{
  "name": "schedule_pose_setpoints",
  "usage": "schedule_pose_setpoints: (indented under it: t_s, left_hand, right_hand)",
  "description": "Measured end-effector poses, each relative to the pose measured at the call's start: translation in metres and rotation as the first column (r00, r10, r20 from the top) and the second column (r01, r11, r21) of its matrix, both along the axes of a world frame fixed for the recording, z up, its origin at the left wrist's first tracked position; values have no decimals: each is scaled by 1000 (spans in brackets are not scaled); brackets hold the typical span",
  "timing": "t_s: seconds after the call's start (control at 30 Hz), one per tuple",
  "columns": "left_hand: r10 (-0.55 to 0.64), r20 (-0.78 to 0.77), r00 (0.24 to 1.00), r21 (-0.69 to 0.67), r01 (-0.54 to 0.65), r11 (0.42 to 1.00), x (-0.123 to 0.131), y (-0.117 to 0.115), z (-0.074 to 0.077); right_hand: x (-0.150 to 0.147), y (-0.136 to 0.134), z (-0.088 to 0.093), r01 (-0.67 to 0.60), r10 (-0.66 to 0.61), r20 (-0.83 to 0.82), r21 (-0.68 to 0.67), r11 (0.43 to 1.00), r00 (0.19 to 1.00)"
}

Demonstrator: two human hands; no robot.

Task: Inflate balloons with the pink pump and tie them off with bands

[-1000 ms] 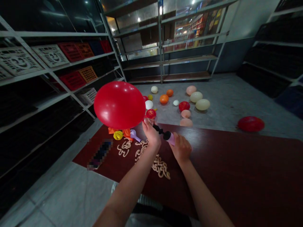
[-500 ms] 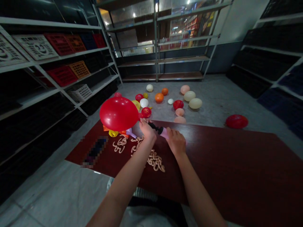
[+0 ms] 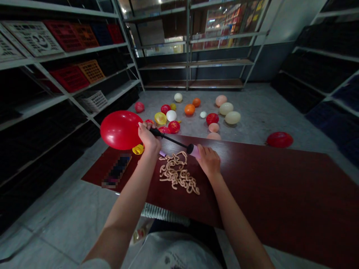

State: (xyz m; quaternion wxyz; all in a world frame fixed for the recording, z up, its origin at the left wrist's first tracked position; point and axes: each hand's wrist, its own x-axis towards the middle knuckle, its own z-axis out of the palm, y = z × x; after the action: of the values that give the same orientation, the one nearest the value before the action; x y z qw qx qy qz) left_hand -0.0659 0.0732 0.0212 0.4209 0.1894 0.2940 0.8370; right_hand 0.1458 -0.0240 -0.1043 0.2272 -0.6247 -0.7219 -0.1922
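Note:
A shiny inflated red balloon (image 3: 121, 130) is at the left, above the table's far left corner. My left hand (image 3: 149, 137) is closed around the balloon's neck and the black end of a hand balloon pump (image 3: 176, 141); the fingers hide the join. The pump's thin black rod shows, drawn out between my hands. My right hand (image 3: 209, 160) is wrapped around the pump's lilac barrel. Below the rod, a heap of curly beige balloons (image 3: 179, 173), long and thin, lies on the dark red-brown table (image 3: 269, 186). A flat yellow balloon (image 3: 138, 149) lies beneath the red one.
A blurred phone-like object (image 3: 117, 171) lies at the table's left. Several inflated balloons, including an orange balloon (image 3: 189, 109) and a red balloon (image 3: 279, 139), are on the grey floor beyond. Shelves with plastic crates (image 3: 66, 35) stand at the left.
My left hand has moved left and slightly up with the red balloon, drawing the pump's rod out of the barrel. My right hand has barely moved. The view has tilted down slightly.

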Motion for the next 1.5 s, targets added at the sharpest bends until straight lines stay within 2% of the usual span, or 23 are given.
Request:
schedule_pose_setpoints:
  t_s: [0.1, 0.2, 0.37, 0.47, 0.57, 0.63, 0.87, 1.0, 1.1, 1.3, 1.5]
  left_hand:
    - [77, -61, 995, 84, -72, 994, 8, -7, 7]
    - [95, -71, 993, 107, -87, 991, 28, -14, 3]
    - [-29, -78, 997, 97, 37, 995, 76, -27, -21]
    - [-109, -122, 987, 19, 112, 994, 106, -39, -36]
    - [-158, -139, 978, -36, 154, 987, 125, -49, -43]
    - [-158, -108, 982, -33, 155, 987, 129, -51, -45]
    - [-198, -3, 980, -9, 198, 980, 109, -40, -51]
    - [-141, 53, 989, -82, 145, 986, 87, -29, -57]
    - [-95, 71, 993, -90, 102, 991, 67, -20, -55]
    - [-37, 67, 997, -87, 43, 995, 22, -5, -38]
    - [-49, 38, 998, -89, 52, 995, -11, 2, -9]
  right_hand:
    - [-8, -1, -6, 43, -44, -63, -17, 999, 997]
    - [-6, -6, -10, 67, -70, -96, -28, 997, 993]
    - [-3, -13, -9, 107, -113, -131, -51, 993, 985]
    - [-5, -15, -5, 126, -141, -171, -93, 988, 975]
    - [-4, -17, 0, 140, -162, -189, -124, 982, 969]
    - [0, -17, 2, 139, -156, -170, -108, 984, 973]
    - [9, -8, 6, 79, -76, -48, 71, 994, 996]
    - [7, -5, 5, 30, -30, 1, 51, 998, 1000]
    - [7, -4, 3, 19, -20, 25, 35, 999, 1000]
    - [10, -2, -2, 21, -26, 60, 83, 996, 998]
    - [5, -3, -1, -15, 13, 21, 103, 995, 1000]
